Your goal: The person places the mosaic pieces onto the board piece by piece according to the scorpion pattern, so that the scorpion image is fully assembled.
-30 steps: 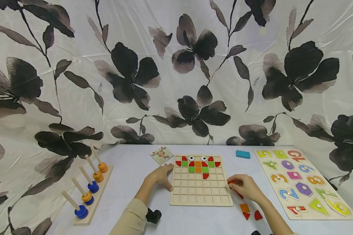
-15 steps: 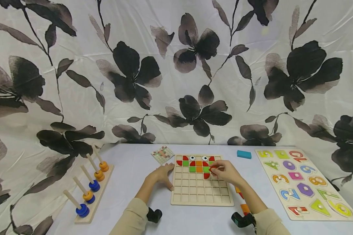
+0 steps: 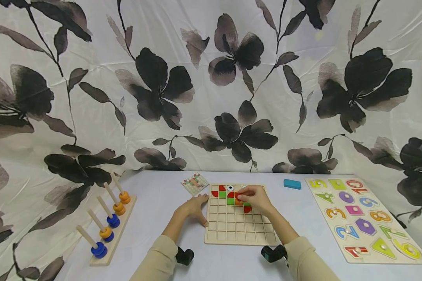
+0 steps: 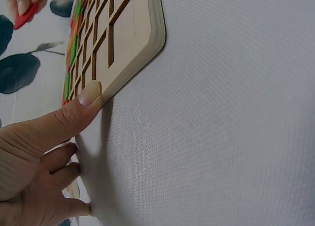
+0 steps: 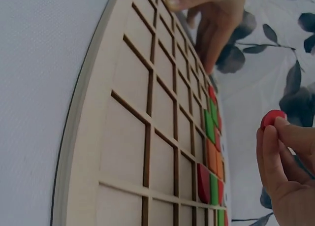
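Note:
A wooden grid board [image 3: 228, 230] lies flat in front of me. Red, green and orange pieces and a white eye piece [image 3: 230, 188] fill some of its far cells. My right hand [image 3: 254, 197] pinches a small red piece [image 5: 271, 118] with a rounded edge between thumb and fingers, raised over the board's far rows and hiding some of the pieces there. At the board's left edge rests my left hand [image 3: 193, 208], fingers spread; in the left wrist view its thumb [image 4: 81, 105] touches the rim.
A pattern card [image 3: 195, 184] lies behind the board's left corner. A peg stacker [image 3: 112, 234] with blue and orange rings stands at left. To the right are a blue block [image 3: 292, 184] and a number-and-shape puzzle board [image 3: 363, 220].
My right hand has carried the red piece from beside the board's right edge leftward and away from me, over the far rows. My left hand has kept its place.

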The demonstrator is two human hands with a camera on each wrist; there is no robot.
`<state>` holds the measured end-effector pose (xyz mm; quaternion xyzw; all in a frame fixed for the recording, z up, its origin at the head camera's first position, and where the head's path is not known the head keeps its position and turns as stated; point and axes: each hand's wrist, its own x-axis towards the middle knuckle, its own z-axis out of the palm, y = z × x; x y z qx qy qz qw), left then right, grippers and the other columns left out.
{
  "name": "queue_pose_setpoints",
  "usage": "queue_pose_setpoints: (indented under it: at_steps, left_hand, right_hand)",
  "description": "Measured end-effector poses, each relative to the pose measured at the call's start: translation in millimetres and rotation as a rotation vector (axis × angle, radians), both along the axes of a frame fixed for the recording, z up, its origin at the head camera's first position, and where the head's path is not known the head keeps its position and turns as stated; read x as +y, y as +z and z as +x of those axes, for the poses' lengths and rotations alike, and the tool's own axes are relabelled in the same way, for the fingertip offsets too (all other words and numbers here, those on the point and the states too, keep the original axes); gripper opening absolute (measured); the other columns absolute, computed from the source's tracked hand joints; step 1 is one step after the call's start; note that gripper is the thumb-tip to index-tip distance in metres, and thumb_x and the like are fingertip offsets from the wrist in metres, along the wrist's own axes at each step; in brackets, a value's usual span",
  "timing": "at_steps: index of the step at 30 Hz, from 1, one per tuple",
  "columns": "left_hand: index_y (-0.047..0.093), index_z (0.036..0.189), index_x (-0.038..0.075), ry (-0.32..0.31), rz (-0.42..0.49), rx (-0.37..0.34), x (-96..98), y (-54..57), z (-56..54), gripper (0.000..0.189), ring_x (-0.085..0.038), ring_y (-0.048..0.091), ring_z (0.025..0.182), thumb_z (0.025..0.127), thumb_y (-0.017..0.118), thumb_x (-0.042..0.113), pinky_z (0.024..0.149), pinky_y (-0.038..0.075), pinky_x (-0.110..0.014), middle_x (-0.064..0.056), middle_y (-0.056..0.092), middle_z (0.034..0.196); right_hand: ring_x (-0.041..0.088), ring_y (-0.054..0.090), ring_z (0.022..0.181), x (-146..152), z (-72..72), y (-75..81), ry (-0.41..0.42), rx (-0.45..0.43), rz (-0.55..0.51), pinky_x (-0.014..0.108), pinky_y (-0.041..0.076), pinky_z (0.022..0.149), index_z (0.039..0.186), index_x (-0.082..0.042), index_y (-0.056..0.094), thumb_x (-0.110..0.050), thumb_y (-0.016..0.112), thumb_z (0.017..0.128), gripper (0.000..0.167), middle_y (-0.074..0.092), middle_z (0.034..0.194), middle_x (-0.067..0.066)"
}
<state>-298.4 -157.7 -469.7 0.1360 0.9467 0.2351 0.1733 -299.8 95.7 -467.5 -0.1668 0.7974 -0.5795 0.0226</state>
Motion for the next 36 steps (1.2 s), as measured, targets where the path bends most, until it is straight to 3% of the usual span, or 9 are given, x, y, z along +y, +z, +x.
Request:
queue_pose_setpoints:
  at_steps: [6, 10, 19, 24, 30, 36]
  left_hand:
    - [0.041, 0.140, 0.001, 0.000, 0.006, -0.006, 1.2, -0.3, -0.6, 0.097, -0.040, 0.024, 0.138, 0.058, 0.090, 0.018, 0.110, 0.021, -0.060, -0.017, 0.034, 0.149]
    - [0.041, 0.140, 0.001, -0.004, 0.012, -0.008, 1.8, -1.3, -1.6, 0.097, -0.040, 0.024, 0.139, 0.058, 0.090, 0.018, 0.110, 0.020, -0.060, -0.017, 0.033, 0.149]
    - [0.041, 0.140, 0.000, -0.002, 0.016, -0.008, 1.0, 0.0, -0.8, 0.098, -0.040, 0.023, 0.139, 0.057, 0.090, 0.018, 0.110, 0.019, -0.061, -0.018, 0.033, 0.149]
    - [0.040, 0.140, 0.000, -0.003, 0.025, -0.003, 0.4, 1.2, 0.2, 0.099, -0.040, 0.023, 0.139, 0.057, 0.090, 0.018, 0.110, 0.018, -0.061, -0.019, 0.033, 0.149]
    - [0.040, 0.141, 0.001, 0.001, 0.015, -0.007, -0.5, 0.7, -0.9, 0.100, -0.039, 0.023, 0.139, 0.057, 0.090, 0.020, 0.110, 0.018, -0.060, -0.017, 0.033, 0.149]
    - [0.040, 0.141, 0.002, 0.009, 0.013, -0.011, -0.5, -0.8, -1.6, 0.099, -0.040, 0.023, 0.139, 0.057, 0.090, 0.019, 0.109, 0.020, -0.062, -0.017, 0.033, 0.150]
  right_hand:
    - [0.019, 0.068, 0.072, -15, -6.7, -9.5, 0.000, 0.073, 0.113, 0.026, 0.056, 0.063, 0.096, 0.009, 0.069, 0.002, 0.066, 0.084, 0.015, 0.070, 0.089, 0.018]
    - [0.019, 0.066, 0.074, -23, -8.5, -13.7, -0.028, 0.119, 0.211, 0.023, 0.054, 0.063, 0.092, 0.004, 0.072, 0.002, 0.067, 0.082, 0.011, 0.070, 0.090, 0.016]
    - [0.014, 0.061, 0.071, -34, -5.5, -21.6, 0.042, 0.207, 0.367, 0.023, 0.051, 0.061, 0.082, 0.002, 0.072, 0.005, 0.067, 0.080, 0.006, 0.069, 0.081, 0.010]
    - [0.016, 0.061, 0.071, -37, -1.1, -18.2, 0.054, 0.218, 0.429, 0.025, 0.051, 0.060, 0.080, 0.003, 0.072, 0.002, 0.068, 0.081, 0.004, 0.068, 0.077, 0.008]
    - [0.010, 0.058, 0.065, -39, 1.4, -17.5, 0.083, 0.276, 0.539, 0.023, 0.048, 0.055, 0.075, 0.000, 0.074, -0.003, 0.071, 0.080, 0.006, 0.070, 0.071, 0.005]
    - [0.016, 0.064, 0.067, -39, 4.0, -16.0, 0.115, 0.334, 0.604, 0.025, 0.051, 0.057, 0.074, 0.000, 0.075, -0.003, 0.072, 0.078, 0.006, 0.071, 0.072, 0.007]
